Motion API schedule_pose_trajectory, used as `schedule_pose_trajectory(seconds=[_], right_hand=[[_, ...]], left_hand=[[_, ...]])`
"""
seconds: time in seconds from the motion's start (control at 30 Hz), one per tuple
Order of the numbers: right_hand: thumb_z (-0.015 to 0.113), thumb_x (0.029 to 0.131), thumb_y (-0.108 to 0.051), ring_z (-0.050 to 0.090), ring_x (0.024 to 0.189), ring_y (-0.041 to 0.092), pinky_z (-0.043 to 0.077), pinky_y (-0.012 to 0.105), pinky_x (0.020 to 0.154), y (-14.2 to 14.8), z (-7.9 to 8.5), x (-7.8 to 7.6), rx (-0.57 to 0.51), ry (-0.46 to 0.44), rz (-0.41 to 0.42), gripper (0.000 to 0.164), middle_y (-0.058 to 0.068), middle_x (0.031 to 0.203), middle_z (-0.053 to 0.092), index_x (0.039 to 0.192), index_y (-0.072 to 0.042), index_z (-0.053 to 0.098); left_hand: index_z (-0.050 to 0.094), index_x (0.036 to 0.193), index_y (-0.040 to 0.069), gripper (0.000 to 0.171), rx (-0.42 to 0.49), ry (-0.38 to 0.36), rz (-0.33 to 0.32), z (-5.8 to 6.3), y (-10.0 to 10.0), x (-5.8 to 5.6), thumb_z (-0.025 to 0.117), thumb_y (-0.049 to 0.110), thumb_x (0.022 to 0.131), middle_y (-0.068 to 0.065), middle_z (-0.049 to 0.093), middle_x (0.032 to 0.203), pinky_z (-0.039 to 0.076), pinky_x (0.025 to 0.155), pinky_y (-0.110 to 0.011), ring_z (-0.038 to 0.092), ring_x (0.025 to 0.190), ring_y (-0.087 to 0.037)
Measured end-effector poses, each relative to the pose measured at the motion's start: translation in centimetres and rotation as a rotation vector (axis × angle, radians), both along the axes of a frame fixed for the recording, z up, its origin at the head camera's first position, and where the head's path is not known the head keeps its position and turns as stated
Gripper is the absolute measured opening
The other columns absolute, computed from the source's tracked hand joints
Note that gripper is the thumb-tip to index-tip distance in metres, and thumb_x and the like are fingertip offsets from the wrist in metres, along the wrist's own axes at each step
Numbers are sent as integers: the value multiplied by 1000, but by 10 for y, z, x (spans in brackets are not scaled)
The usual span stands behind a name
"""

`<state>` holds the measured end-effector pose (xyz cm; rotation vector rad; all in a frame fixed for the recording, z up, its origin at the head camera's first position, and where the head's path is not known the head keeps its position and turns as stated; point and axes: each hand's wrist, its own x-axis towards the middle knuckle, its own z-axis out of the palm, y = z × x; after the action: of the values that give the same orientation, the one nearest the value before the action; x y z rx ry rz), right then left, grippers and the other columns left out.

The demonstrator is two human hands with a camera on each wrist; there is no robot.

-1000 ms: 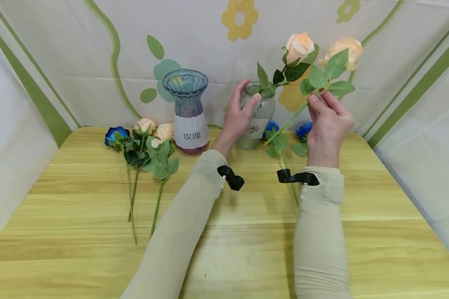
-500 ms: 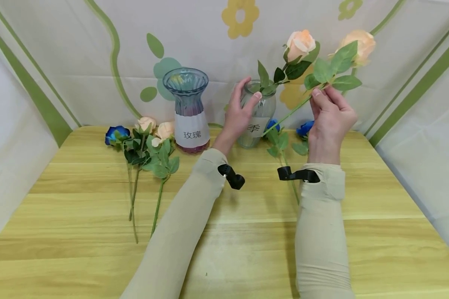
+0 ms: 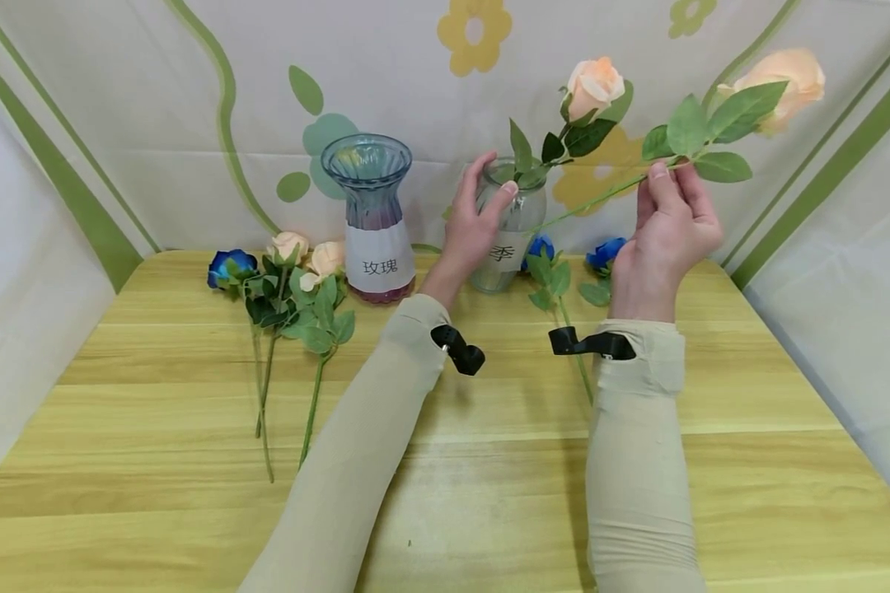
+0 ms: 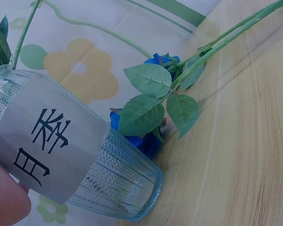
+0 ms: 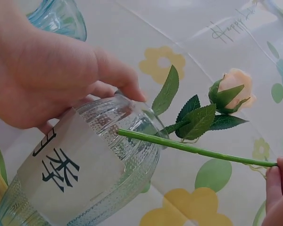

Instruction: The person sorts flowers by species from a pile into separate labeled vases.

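My left hand grips the clear glass vase near its mouth, thumb and fingers around the neck; its white label bears black characters. One peach rose leans out of this vase to the right. Between thumb and fingers, my right hand pinches the stem of a second peach rose just below its leaves, bloom pointing right. The stem slants down left, and its cut end overlaps the vase's shoulder in the right wrist view, outside the mouth.
A blue-and-pink glass vase with a white label stands left of my left hand. Blue and peach roses lie at the table's left. Two blue roses lie behind my right wrist. A patterned cloth hangs behind the table.
My right hand has moved the peach rose up and right, and its stem has tipped flatter. The left hand and the vase have stayed in place.
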<state>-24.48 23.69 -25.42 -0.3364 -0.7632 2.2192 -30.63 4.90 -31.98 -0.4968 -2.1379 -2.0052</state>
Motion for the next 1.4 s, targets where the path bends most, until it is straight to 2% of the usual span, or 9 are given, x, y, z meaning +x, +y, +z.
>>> schedule_pose_trajectory(seconds=[0.17,0.3,0.53,0.8,1.13,1.4], right_hand=[[79,86,13,76,89,21,63,32,89,-2,2,-2,-19,35,-31,24,12,100,73,109,5,77],[78,87,12,75,93,23,63,31,90,-2,5,-1,-42,61,-29,23,12,100,74,108,5,77],[77,89,12,72,90,19,63,28,88,-1,21,-2,-102,66,-32,22,9,100,73,108,1,77],[77,87,14,70,82,18,63,31,88,-13,33,-15,-8,71,-71,20,10,94,70,104,3,77],[82,84,12,73,86,19,63,33,90,-34,22,-26,103,32,-31,18,9,94,72,97,0,76],[81,85,12,72,80,19,64,32,84,-47,8,-37,192,-12,42,16,9,90,73,96,0,77]], left_hand=[[36,165,26,62,4,-2,3,2,-2,2,57,41,108,5,33,173,22,134,-44,24,163,-11],[35,165,25,63,2,3,1,3,-3,2,57,40,108,4,33,173,22,134,-43,24,163,-11],[35,165,25,63,-9,3,-8,3,-1,1,57,41,108,4,32,173,21,134,-45,24,163,-13],[35,165,28,63,-14,-19,2,1,2,0,58,42,108,6,32,173,21,135,-48,24,163,-12],[34,165,29,64,-30,-27,18,-1,2,-1,57,44,107,8,32,173,19,134,-52,23,164,-14],[34,165,28,64,-19,-12,8,-2,2,-2,57,44,108,7,32,173,22,134,-48,24,163,-14]])
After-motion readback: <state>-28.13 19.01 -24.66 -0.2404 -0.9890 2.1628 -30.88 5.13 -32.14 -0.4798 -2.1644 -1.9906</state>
